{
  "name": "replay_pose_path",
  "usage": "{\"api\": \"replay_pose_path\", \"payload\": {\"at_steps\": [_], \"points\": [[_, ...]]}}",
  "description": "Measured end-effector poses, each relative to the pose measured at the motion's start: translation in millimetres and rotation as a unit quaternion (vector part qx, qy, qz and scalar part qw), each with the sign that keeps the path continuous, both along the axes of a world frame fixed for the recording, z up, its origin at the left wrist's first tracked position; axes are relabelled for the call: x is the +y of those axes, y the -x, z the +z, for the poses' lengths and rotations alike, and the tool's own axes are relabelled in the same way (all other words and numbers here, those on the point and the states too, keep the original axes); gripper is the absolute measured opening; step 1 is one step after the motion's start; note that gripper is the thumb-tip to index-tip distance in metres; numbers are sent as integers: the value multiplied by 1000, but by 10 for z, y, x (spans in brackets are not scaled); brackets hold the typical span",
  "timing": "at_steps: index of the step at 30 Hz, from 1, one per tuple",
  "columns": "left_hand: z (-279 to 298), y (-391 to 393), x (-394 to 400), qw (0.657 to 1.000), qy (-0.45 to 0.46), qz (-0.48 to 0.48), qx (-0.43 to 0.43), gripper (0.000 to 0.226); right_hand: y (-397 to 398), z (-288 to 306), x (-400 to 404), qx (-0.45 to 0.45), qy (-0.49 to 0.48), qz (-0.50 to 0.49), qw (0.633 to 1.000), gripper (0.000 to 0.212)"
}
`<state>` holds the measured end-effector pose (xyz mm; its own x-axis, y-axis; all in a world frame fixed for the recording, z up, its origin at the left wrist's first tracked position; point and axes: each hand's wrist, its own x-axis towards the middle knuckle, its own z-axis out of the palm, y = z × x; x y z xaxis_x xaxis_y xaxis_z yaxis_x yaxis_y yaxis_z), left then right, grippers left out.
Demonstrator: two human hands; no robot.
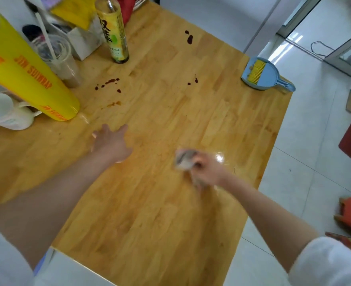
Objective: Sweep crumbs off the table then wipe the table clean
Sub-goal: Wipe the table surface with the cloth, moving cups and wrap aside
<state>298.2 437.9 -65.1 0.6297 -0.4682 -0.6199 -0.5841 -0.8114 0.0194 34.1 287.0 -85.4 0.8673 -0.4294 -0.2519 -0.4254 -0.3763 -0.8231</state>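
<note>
My right hand (206, 169) squeezes a gray cloth (183, 161) on the table (149, 203), low and right of the middle. My left hand (110, 144) lies flat, fingers apart. Dark spots (108, 82) sit higher up

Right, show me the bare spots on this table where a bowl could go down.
The near stretch of the table between the two forearms is bare wood. So is the patch right of the bottle, bordered by dark stains and the dustpan. The far left is crowded: yellow wrap roll, cups, boxes. The right hand grips a cloth.
</note>
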Motion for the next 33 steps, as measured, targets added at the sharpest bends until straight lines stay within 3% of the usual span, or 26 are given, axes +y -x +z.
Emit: {"api": "replay_pose_path", "payload": {"at_steps": [1,3,4,5,6,8,9,11,12,13,15,17,18,19,21,23,24,26,28,29,31,33], "points": [[19,-25,-1,1000,-10,-12,4,77,-25,40,-292,35,-18,-168,985,37],[79,-89,-35,999,-25,-19,20,73,-107,31,-610,103,-43,-472,875,30],[107,-120,-54,999,-33,-22,28,73,-243,13,-565,100,1,-529,843,26],[132,-119,-80,998,-42,-27,36,74,-408,-31,-396,83,82,-509,853,26],[159,-154,-84,997,-51,-33,44,75,-627,-81,-150,38,143,-441,885,31],[209,-168,-101,995,-67,-49,51,76,-904,-105,433,-17,159,-185,970,32],[240,-161,-108,994,-74,-58,51,77,-946,-45,699,2,133,-19,991,22],[305,-178,-112,992,-83,-72,58,78,-928,74,831,94,41,212,972,21],[336,-183,-117,991,-88,-79,61,77,-905,174,679,125,-20,227,966,29],[351,-189,-124,990,-91,-85,63,75,-887,245,455,138,-57,185,971,38],[352,-230,-122,989,-95,-90,70,74,-890,371,-65,150,-63,-45,986,41],[387,-252,-112,987,-101,-93,78,71,-926,401,-452,111,-64,-354,926,35],[421,-242,-126,986,-104,-98,82,68,-953,301,-516,94,-32,-459,883,31],[436,-230,-145,985,-110,-105,83,65,-1018,201,-464,101,45,-494,862,27],[486,-207,-171,981,-121,-127,79,61,-1212,37,-131,106,178,-393,896,27],[444,-227,-172,978,-131,-147,73,60,-1366,-19,341,61,155,-181,969,30],[428,-243,-167,976,-132,-157,71,58,-1367,-24,536,64,136,-54,987,26],[434,-251,-158,974,-132,-172,69,52,-1262,10,697,96,106,182,973,16],[436,-241,-115,976,-125,-162,68,50,-1150,82,433,111,82,226,964,21],[423,-265,-76,981,-108,-145,75,51,-1132,95,210,105,87,162,977,25],[350,-352,32,989,-50,-103,94,54,-1157,140,-270,97,50,-134,985,33],[292,-482,136,993,20,-67,92,52,-1255,138,-469,73,2,-409,909,28]]}}
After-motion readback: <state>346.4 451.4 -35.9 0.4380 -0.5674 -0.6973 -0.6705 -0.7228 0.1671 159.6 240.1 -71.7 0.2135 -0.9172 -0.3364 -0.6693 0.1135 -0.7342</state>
